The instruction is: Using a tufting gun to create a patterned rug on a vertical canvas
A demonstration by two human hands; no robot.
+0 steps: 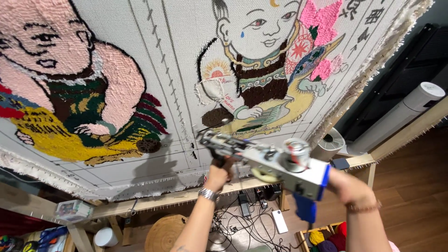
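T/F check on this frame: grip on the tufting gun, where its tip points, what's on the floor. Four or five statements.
1. Both hands hold the tufting gun. True: left hand on the front grip, right hand at the blue rear handle.
2. The gun's tip points at the stretched cloth. True.
3. The cloth is blank. False: it carries partly tufted figures.
4. Yarn balls sit on a shelf above the frame. False: they sit in a low crate.
5. Cables lie on the floor. True.

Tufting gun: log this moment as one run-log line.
left hand: grips front handle | right hand: holds rear | tufting gun: tip at cloth | tufting cloth: stretched on wooden frame, figures partly tufted
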